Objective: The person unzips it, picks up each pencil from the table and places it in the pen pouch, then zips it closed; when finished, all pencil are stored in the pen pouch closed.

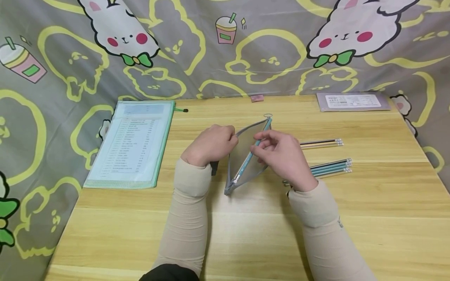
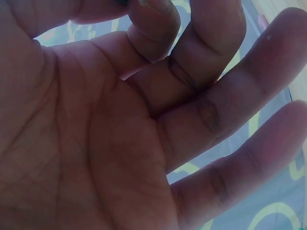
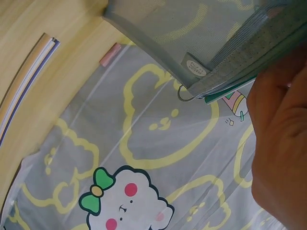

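A grey mesh zip pouch (image 1: 242, 150) is held up above the table with its mouth spread open. My left hand (image 1: 212, 144) pinches the pouch's left rim between thumb and index finger; in the left wrist view its other fingers (image 2: 211, 115) are spread loosely. My right hand (image 1: 281, 154) pinches a light blue pencil (image 1: 245, 166) near its middle. The pencil lies slantwise along the pouch's opening, its eraser end at the near corner. From the right wrist view, the pouch (image 3: 163, 33) shows a small label and a ring at its corner.
Two groups of pencils, an upper pair (image 1: 321, 143) and a lower bunch (image 1: 332, 168), lie right of my right hand. A green-edged document folder (image 1: 123, 148) lies at left. Along the back edge are a pink eraser (image 1: 257, 98) and a purple-grey packet (image 1: 353, 102), before a patterned curtain (image 1: 211, 58).
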Available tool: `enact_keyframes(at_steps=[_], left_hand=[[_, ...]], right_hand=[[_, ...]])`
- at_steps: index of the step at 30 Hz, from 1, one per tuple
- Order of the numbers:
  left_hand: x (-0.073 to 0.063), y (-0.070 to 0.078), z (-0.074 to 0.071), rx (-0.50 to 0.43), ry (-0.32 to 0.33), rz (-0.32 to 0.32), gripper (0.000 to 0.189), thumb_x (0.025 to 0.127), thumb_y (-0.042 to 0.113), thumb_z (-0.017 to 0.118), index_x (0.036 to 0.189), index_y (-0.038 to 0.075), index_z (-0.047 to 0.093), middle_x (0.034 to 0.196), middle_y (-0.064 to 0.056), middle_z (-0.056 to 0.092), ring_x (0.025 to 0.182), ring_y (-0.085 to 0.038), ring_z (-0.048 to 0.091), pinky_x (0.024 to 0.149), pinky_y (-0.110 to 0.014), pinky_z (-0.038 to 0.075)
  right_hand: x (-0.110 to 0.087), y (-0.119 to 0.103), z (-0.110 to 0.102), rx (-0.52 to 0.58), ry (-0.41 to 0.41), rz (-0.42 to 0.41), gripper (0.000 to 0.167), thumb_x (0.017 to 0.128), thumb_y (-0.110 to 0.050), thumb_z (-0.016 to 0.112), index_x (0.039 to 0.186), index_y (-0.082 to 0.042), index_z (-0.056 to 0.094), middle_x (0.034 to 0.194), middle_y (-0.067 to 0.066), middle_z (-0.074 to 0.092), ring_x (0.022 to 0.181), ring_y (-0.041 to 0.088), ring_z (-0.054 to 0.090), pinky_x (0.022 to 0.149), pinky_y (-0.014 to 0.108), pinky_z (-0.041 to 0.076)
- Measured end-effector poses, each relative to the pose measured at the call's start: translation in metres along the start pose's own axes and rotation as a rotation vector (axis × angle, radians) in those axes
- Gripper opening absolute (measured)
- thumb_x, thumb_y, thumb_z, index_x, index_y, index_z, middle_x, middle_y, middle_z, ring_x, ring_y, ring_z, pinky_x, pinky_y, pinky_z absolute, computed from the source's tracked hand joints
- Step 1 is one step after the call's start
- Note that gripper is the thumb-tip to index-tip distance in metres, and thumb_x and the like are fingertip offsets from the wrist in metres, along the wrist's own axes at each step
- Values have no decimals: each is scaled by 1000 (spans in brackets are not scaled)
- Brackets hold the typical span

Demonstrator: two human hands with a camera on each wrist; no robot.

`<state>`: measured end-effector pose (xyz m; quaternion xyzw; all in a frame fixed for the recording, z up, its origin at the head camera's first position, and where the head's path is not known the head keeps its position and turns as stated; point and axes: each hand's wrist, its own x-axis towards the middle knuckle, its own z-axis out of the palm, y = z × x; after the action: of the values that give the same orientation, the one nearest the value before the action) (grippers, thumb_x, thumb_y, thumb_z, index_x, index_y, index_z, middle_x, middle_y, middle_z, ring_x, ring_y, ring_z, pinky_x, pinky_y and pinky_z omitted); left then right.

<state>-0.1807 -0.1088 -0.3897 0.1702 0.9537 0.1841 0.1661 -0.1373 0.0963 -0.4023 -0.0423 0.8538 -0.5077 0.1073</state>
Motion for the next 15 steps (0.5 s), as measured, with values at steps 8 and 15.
enact_keyframes(at_steps=[8,15], left_hand=[[0,0,0,-5,-2,0,31,109,21,42,83,11,56,69,0,46,59,-15,43,57,-32,38],[1,0,1,2,3,5,32,109,21,42,82,11,54,69,0,46,59,-16,43,58,-32,38]], right_hand=[[-1,-1,0,13,-27,0,30,96,-16,76,123,-4,71,94,10,76,71,16,73,63,26,57],[1,0,1,-6,-31,3,31,97,-18,76,124,-4,71,95,10,76,67,13,71,61,26,55]])
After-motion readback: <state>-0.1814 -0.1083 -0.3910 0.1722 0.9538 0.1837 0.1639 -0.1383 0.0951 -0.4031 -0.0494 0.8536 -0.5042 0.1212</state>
